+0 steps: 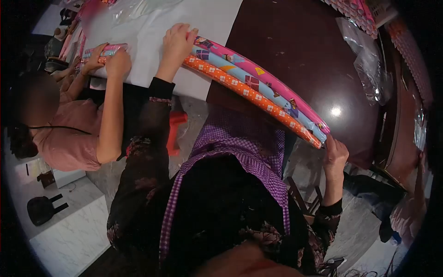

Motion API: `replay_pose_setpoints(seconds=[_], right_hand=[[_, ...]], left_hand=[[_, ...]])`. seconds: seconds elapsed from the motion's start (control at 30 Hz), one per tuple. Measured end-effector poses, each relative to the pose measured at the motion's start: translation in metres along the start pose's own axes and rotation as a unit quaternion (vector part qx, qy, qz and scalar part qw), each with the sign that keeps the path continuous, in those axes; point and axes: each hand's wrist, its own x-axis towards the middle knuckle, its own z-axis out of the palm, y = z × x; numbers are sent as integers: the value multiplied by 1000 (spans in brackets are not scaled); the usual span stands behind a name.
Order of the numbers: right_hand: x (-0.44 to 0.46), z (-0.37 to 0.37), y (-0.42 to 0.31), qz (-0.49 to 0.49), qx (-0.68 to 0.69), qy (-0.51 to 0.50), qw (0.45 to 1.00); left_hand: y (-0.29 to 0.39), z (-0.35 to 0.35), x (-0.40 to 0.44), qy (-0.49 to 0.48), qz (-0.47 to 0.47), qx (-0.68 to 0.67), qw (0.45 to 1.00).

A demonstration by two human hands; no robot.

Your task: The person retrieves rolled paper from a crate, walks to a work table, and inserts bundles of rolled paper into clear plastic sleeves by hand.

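Note:
Three wrapping paper rolls (256,85) lie side by side as a bundle, pink, light blue and orange with white gift prints. A glossy sheen suggests clear film around them. The bundle slants from upper left to lower right over the table edge. My left hand (177,48) is closed around its upper left end, with fingertips over the far side. At the lower right end, my right hand (336,159) is closed with its thumb and fingers at the roll tips. What its fingers pinch there, roll ends or film, is hard to make out.
A white sheet (152,51) covers the left part of the dark table (281,27). Crumpled clear plastic (367,64) lies at right, near many stacked pink rolls (353,14). To the left, a co-worker (69,134) handles another bundle (108,51). A red stool (175,131) stands below.

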Motion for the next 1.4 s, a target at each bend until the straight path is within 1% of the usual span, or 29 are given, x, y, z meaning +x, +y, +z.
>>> replay_pose_setpoints(seconds=[0.07,0.13,0.2,0.23,0.3,0.37,0.4,0.43,0.47,0.5,0.57,0.6,0.67,0.7,0.77,0.83,0.9,0.93,0.97,1.03,1.07,1.2,1.27,1.4], right_hand=[[0,-1,0,9,3,-8,1000],[-2,2,2,13,8,-17,1000],[-6,7,9,-1,11,-12,1000],[-4,7,9,-11,17,-10,1000],[-2,5,6,18,-1,-39,999],[0,4,5,-10,16,-17,1000],[-3,4,7,-1,6,-36,999],[-2,6,10,5,-2,-51,999],[0,5,10,-2,3,-42,999],[-1,5,10,-10,9,-34,999],[-7,7,20,-5,-7,-57,998],[-2,7,18,-27,-1,-49,998],[5,2,13,-2,29,-50,998],[1,4,20,-12,30,-46,998],[-6,10,30,-4,-8,-88,996],[1,3,23,0,-13,-93,996],[5,3,21,6,-15,-101,995],[5,5,23,-14,-37,-87,995],[5,6,25,-33,-59,-73,995],[6,11,28,-30,-60,-72,995],[8,14,29,-26,-60,-72,995],[18,17,32,-23,-49,-92,994],[18,27,39,-13,-46,-85,995],[25,27,41,-16,-49,-80,995]], left_hand=[[24,-11,-3,-60,80,-106,989],[65,-22,-23,-88,180,-79,976],[106,-40,-37,-145,228,-94,958],[120,-46,-40,-158,238,-103,953],[135,-46,-45,-167,240,-103,951],[139,-37,-48,-228,277,-118,926],[140,-34,-50,-219,266,-101,933],[138,-31,-50,-210,281,-111,930],[136,-31,-50,-202,296,-117,926],[136,-31,-50,-191,279,-93,936],[138,-33,-49,-205,292,-134,925],[137,-35,-48,-196,279,-116,933],[137,-34,-48,-181,308,-137,924],[136,-30,-50,-163,304,-158,925],[138,-28,-54,-138,300,-147,932],[144,-33,-56,-115,298,-139,937],[158,-38,-60,-137,341,-177,913],[170,-41,-62,-202,344,-218,891],[181,-39,-66,-202,342,-218,892],[202,-31,-73,-168,405,-222,871],[211,-24,-75,-175,413,-234,862],[242,-13,-75,-184,421,-212,863],[252,-10,-75,-165,422,-179,873],[253,-4,-75,-146,415,-180,880]])
